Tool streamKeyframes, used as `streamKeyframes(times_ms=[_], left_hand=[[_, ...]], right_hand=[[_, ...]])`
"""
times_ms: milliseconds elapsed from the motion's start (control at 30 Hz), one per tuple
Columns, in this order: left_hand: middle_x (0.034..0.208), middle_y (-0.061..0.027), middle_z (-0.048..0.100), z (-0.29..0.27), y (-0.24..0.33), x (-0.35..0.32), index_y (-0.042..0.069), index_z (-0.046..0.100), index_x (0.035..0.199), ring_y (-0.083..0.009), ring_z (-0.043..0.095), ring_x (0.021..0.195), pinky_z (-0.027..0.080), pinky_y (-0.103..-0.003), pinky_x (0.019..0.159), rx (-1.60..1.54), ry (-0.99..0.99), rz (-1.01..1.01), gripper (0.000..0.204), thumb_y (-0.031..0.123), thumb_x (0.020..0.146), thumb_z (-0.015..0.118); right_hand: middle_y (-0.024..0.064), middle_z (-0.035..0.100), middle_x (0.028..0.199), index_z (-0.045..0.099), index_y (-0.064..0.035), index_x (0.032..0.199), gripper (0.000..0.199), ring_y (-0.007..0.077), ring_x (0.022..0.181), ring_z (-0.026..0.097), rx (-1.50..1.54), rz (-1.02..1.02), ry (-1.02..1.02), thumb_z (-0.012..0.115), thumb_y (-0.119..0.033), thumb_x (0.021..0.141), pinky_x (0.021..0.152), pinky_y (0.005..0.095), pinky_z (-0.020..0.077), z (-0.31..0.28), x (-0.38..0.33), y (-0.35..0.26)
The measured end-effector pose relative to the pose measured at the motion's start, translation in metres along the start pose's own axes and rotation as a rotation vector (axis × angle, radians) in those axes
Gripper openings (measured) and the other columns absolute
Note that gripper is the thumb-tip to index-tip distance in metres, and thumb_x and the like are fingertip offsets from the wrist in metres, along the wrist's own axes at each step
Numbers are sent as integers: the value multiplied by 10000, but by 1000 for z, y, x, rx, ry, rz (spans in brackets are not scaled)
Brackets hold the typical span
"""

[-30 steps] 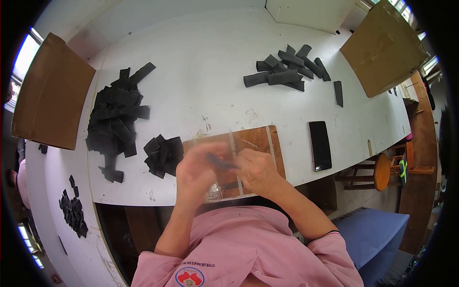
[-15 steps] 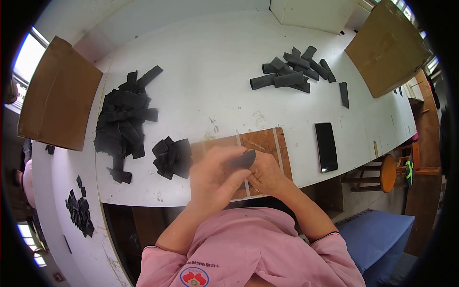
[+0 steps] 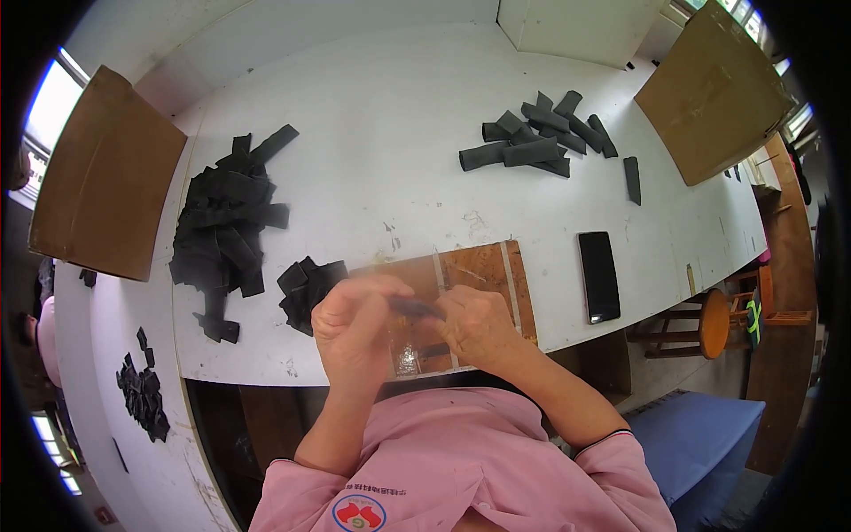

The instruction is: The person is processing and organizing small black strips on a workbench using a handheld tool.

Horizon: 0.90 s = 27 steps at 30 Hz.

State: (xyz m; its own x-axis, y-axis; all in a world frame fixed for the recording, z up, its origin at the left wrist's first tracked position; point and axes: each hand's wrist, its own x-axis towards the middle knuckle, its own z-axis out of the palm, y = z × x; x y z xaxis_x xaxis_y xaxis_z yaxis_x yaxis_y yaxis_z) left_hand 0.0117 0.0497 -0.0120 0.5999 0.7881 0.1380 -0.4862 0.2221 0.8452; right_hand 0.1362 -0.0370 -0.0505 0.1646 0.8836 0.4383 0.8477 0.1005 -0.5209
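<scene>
The right hand has its grip clamped on one end of a dark strip, held above the brown board on the white desk; the left hand is blurred near the other end, its grip indeterminable. Should the right hold loosen, the strip could drop or twist; an outward left swing could scatter the small dark pile nearby.

The white tabletop (scuffed just beyond the wooden board) carries a large pile of flat black strips on the left, with a smaller black heap beside the board. Toward the far right lie dark grey tube-like pieces, one stray tube, a black smartphone and a cardboard box.
</scene>
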Motion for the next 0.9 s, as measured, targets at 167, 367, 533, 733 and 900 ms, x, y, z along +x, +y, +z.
streamKeyframes(times_ms=[167, 367, 533, 733, 900], left_hand=[[862, -131, 591, 2, -2, -3, -37, 559, 877, -152, 537, 792, 424, -286, 734, -67, -13, 18, 150, 42, 848, 435], [892, -112, 562, 5, 3, -8, -33, 470, 1044, -145, 516, 795, 401, -284, 754, 412, 211, 202, 280, 189, 883, 415], [978, -137, 536, 26, 7, -22, -49, 384, 1123, -162, 521, 867, 388, -286, 801, 686, 54, 444, 471, 252, 802, 551], [890, -117, 570, 28, -8, -22, -25, 502, 1000, -173, 561, 785, 445, -256, 707, 826, 191, 385, 347, 37, 690, 646], [874, -91, 590, 32, 6, -21, -17, 549, 943, -135, 560, 745, 449, -242, 652, 469, 139, 93, 161, 29, 789, 555]], right_hand=[[51, 486, 589, 488, -70, 620, 200, 210, 556, 507, 75, 48, 20, 626, -201, 681, 456, 319, 408, 7, -9, 2], [35, 417, 560, 465, -82, 588, 155, 184, 533, 461, -240, -96, 113, 610, -134, 596, 443, 298, 365, -2, -5, -10], [28, 367, 552, 427, -95, 559, 133, 166, 524, 418, -345, -158, 140, 559, -109, 547, 432, 277, 312, -5, -5, -17], [33, 390, 571, 441, -90, 575, 125, 166, 543, 422, -326, -156, 134, 560, -123, 558, 439, 283, 311, -2, -6, -19], [55, 471, 628, 490, -46, 634, 227, 203, 607, 481, -9, 13, -30, 635, -217, 666, 490, 310, 376, -35, -1, -28]])
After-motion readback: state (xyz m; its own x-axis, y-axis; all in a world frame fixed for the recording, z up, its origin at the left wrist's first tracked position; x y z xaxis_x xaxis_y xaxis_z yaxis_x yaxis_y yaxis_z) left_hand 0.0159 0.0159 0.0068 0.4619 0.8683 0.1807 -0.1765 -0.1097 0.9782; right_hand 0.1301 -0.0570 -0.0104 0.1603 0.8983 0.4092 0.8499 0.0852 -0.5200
